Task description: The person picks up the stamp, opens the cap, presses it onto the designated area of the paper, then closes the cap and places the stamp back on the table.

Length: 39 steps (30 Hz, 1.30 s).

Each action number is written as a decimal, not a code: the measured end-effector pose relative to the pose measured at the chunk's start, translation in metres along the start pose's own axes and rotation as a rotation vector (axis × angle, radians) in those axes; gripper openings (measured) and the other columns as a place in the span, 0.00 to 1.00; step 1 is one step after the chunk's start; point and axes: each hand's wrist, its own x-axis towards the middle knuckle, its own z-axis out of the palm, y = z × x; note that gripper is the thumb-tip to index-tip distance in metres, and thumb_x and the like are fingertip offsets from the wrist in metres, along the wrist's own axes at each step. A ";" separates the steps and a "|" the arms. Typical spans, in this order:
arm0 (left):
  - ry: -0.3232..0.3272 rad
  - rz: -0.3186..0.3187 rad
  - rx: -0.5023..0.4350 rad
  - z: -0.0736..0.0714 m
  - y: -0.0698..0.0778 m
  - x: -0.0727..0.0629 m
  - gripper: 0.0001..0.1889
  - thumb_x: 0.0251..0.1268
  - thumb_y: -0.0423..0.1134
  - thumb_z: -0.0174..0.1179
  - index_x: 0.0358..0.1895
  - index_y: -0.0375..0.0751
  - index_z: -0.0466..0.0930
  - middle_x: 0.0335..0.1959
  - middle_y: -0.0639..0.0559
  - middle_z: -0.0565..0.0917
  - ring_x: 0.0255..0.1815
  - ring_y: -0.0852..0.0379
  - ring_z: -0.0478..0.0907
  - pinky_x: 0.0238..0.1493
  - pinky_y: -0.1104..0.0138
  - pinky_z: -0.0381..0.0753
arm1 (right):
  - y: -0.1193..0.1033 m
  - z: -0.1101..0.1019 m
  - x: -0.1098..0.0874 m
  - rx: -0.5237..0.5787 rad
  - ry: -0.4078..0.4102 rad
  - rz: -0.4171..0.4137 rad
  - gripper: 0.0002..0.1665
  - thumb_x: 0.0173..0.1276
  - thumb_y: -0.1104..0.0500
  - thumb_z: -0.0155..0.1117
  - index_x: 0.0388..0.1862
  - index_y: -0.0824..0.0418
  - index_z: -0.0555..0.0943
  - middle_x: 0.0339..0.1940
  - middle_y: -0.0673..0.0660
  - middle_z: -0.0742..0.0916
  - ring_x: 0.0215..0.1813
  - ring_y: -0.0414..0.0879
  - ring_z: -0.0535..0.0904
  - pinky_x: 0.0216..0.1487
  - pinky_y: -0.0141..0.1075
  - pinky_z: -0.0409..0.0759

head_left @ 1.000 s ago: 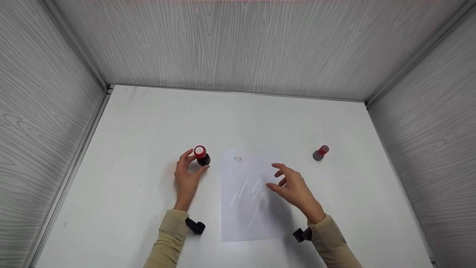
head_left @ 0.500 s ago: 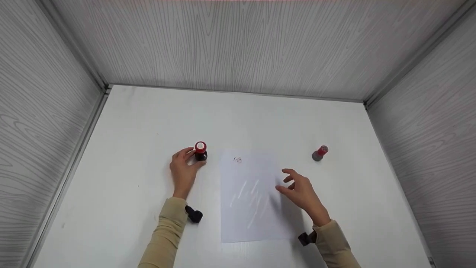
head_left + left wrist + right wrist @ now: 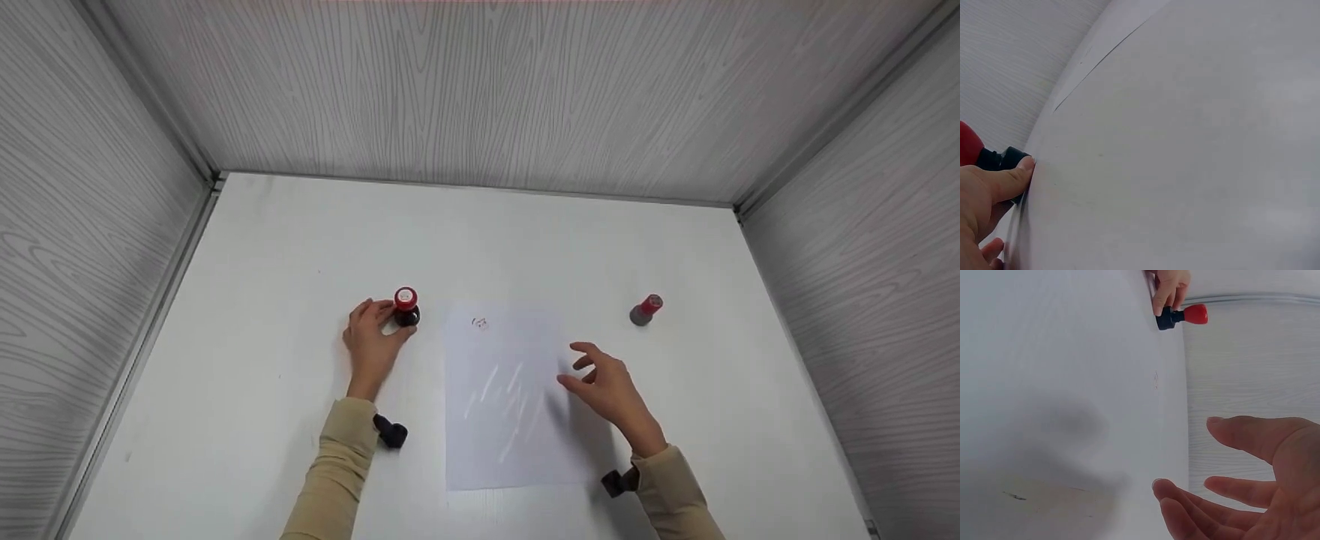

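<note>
My left hand [image 3: 371, 345] holds a hand stamp by its black base, thumb on one side and fingers on the other. The stamp [image 3: 406, 298] has a round red knob with a white label on top, and it stands upright at the table, left of a white paper sheet [image 3: 487, 450]. In the right wrist view the stamp [image 3: 1167, 319] shows its black neck and base in profile. My right hand [image 3: 611, 386] hovers by the sheet's right edge, fingers loosely bent and apart, nothing between them. A small reddish mark [image 3: 479, 322] shows near the sheet's top.
A second, smaller stamp [image 3: 646, 310] with a red top and grey lower part stands on the white table [image 3: 480, 240] to the right. Grey wood-grain panels [image 3: 450, 90] enclose the table's back and sides.
My left hand has moved slightly away from me with the stamp over the first half second. My right hand has shifted right, off the middle of the sheet. Little differs since then.
</note>
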 end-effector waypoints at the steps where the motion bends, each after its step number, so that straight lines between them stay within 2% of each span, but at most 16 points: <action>1: -0.003 0.000 0.003 0.000 0.000 0.000 0.28 0.51 0.38 0.77 0.57 0.38 0.79 0.53 0.45 0.85 0.73 0.50 0.58 0.69 0.49 0.49 | 0.000 0.000 0.000 -0.001 0.001 0.002 0.34 0.64 0.57 0.72 0.68 0.60 0.73 0.48 0.62 0.85 0.39 0.48 0.83 0.40 0.43 0.83; 10: -0.015 0.023 0.020 -0.001 -0.001 -0.001 0.28 0.52 0.39 0.76 0.57 0.36 0.79 0.54 0.44 0.85 0.72 0.48 0.58 0.69 0.47 0.49 | 0.006 -0.005 -0.001 0.010 0.027 -0.015 0.33 0.63 0.57 0.72 0.67 0.61 0.74 0.47 0.64 0.85 0.37 0.48 0.83 0.39 0.44 0.82; 14: -0.037 0.010 -0.017 -0.004 -0.001 -0.004 0.32 0.53 0.35 0.74 0.62 0.34 0.73 0.61 0.43 0.80 0.73 0.47 0.60 0.72 0.51 0.49 | 0.008 -0.011 0.001 -0.007 0.047 -0.027 0.32 0.63 0.57 0.72 0.66 0.62 0.74 0.47 0.65 0.85 0.37 0.49 0.83 0.38 0.43 0.82; 18: -0.076 -0.036 -0.055 -0.012 0.004 -0.016 0.38 0.56 0.31 0.71 0.71 0.35 0.63 0.70 0.42 0.70 0.74 0.47 0.61 0.74 0.56 0.55 | 0.011 -0.023 0.006 -0.097 0.135 -0.077 0.29 0.64 0.59 0.71 0.63 0.64 0.76 0.45 0.65 0.85 0.37 0.52 0.83 0.37 0.45 0.82; 21: -0.055 -0.025 -0.053 -0.018 0.013 -0.030 0.40 0.57 0.30 0.70 0.72 0.36 0.61 0.71 0.41 0.68 0.74 0.46 0.61 0.73 0.55 0.60 | 0.014 -0.036 0.013 -0.184 0.257 -0.128 0.25 0.64 0.59 0.70 0.58 0.66 0.79 0.43 0.65 0.85 0.37 0.55 0.83 0.36 0.48 0.80; 24: 0.029 0.068 -0.045 -0.021 0.022 -0.051 0.37 0.55 0.28 0.70 0.69 0.34 0.65 0.68 0.41 0.70 0.71 0.46 0.64 0.71 0.55 0.62 | 0.020 -0.050 0.025 -0.241 0.401 -0.190 0.19 0.64 0.61 0.70 0.52 0.67 0.82 0.39 0.64 0.85 0.35 0.56 0.82 0.35 0.50 0.78; 27: 0.119 0.224 -0.050 -0.020 0.032 -0.078 0.32 0.53 0.25 0.71 0.63 0.32 0.72 0.61 0.41 0.75 0.66 0.47 0.69 0.68 0.60 0.67 | 0.030 -0.061 0.039 -0.265 0.538 -0.255 0.13 0.63 0.63 0.69 0.46 0.67 0.83 0.36 0.63 0.84 0.35 0.57 0.81 0.34 0.52 0.79; 29: 0.136 0.332 -0.075 -0.016 0.037 -0.096 0.28 0.51 0.23 0.71 0.58 0.32 0.76 0.57 0.42 0.78 0.63 0.47 0.72 0.66 0.64 0.70 | 0.040 -0.067 0.049 -0.286 0.609 -0.277 0.12 0.62 0.64 0.68 0.44 0.68 0.82 0.35 0.63 0.83 0.37 0.59 0.81 0.34 0.53 0.79; 31: 0.096 0.431 -0.082 -0.010 0.041 -0.113 0.25 0.49 0.23 0.72 0.54 0.33 0.79 0.55 0.43 0.79 0.60 0.47 0.74 0.63 0.65 0.72 | 0.050 -0.071 0.059 -0.304 0.655 -0.269 0.13 0.62 0.65 0.67 0.45 0.68 0.82 0.38 0.65 0.83 0.41 0.61 0.79 0.34 0.55 0.78; 34: -0.063 0.519 -0.032 0.001 0.043 -0.132 0.25 0.49 0.28 0.75 0.53 0.37 0.80 0.57 0.42 0.79 0.62 0.45 0.73 0.63 0.57 0.73 | 0.064 -0.076 0.071 -0.315 0.659 -0.222 0.18 0.63 0.65 0.67 0.52 0.69 0.80 0.46 0.69 0.81 0.48 0.65 0.77 0.37 0.58 0.76; 36: -0.197 0.543 0.051 0.007 0.043 -0.141 0.29 0.49 0.35 0.77 0.57 0.40 0.79 0.62 0.41 0.77 0.66 0.41 0.70 0.64 0.48 0.70 | 0.070 -0.078 0.077 -0.312 0.625 -0.176 0.22 0.64 0.64 0.66 0.57 0.70 0.77 0.51 0.72 0.79 0.51 0.67 0.75 0.40 0.60 0.76; 39: -0.381 0.533 0.171 0.013 0.041 -0.150 0.36 0.49 0.46 0.77 0.64 0.44 0.75 0.69 0.39 0.70 0.72 0.36 0.61 0.66 0.40 0.63 | 0.076 -0.078 0.082 -0.309 0.550 -0.112 0.28 0.66 0.62 0.66 0.63 0.71 0.74 0.55 0.74 0.77 0.52 0.69 0.75 0.44 0.61 0.76</action>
